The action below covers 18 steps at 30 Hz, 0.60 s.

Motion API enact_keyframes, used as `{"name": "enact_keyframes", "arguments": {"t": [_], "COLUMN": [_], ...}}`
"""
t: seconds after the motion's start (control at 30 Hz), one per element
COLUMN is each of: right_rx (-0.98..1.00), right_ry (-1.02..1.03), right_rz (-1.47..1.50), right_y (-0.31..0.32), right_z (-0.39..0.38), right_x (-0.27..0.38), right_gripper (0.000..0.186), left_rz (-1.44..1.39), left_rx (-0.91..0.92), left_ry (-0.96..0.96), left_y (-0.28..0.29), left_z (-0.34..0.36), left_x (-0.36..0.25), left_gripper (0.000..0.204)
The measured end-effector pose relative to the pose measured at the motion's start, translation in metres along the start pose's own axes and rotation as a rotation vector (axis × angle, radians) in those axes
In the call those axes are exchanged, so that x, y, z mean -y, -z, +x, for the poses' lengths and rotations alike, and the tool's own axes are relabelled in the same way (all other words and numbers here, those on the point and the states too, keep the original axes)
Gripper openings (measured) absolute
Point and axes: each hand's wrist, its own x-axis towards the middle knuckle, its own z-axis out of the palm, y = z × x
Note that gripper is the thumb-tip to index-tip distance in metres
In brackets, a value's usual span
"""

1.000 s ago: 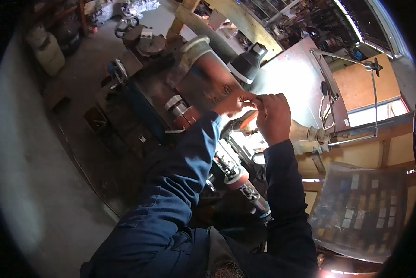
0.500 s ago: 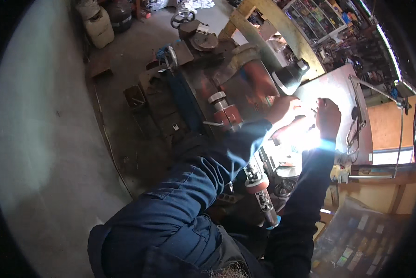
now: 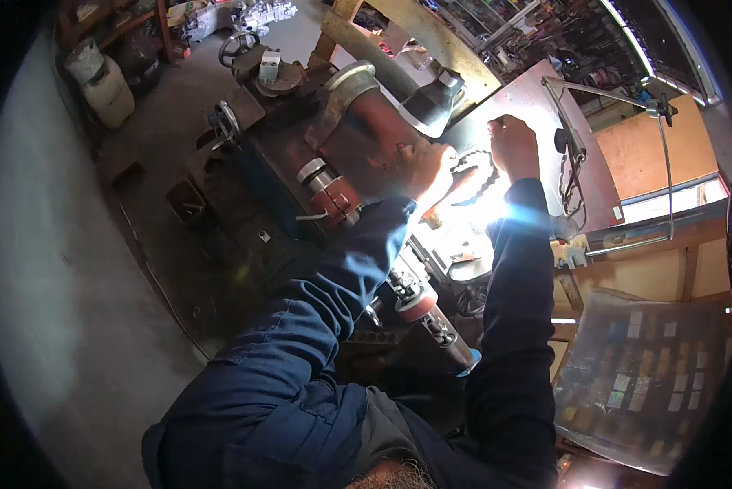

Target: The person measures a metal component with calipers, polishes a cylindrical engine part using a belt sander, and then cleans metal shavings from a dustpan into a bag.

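Note:
Both hands reach over a workbench machine, under a strong glare. My left hand (image 3: 431,169) is closed, its fingers curled toward the bright spot; what they hold is washed out. To its right, my right hand (image 3: 514,145) is bent into a fist, and I cannot make out anything inside it. A dark, jagged-edged strip (image 3: 487,161) curves in the glare between the hands; whether either hand touches it is unclear. The black lamp shade (image 3: 436,102) hangs just beyond them. Left of my left forearm sits a red clamp-like machine part (image 3: 333,200) with a bright metal collar.
A red-and-metal cylindrical part (image 3: 435,322) lies between my forearms. A jointed metal arm (image 3: 602,90) stands at the right by a flat panel. Handwheels (image 3: 237,49) are at the far left. A clear plastic sheet (image 3: 643,379) hangs lower right, and a pale wall (image 3: 48,310) runs along the left.
The whole view has swung, so the scene sits further left and higher. Relative to the lamp, my right hand has moved slightly farther away; my left hand stays about where it was.

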Motion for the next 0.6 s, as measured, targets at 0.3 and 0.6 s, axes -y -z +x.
{"name": "enact_keyframes", "arguments": {"t": [0.3, 0.6], "right_rx": [0.030, -0.139], "right_ry": [-0.044, -0.293], "right_rz": [0.355, 0.836], "right_y": [-0.002, -0.002], "right_z": [0.019, 0.102], "right_x": [0.105, 0.058], "right_gripper": [0.086, 0.091], "left_rz": [0.069, 0.066], "left_rx": [-0.095, 0.114], "left_ry": [-0.214, -0.160], "left_y": [-0.011, -0.014], "left_z": [0.006, 0.017], "left_x": [0.022, 0.048], "left_gripper": [0.024, 0.016]}}
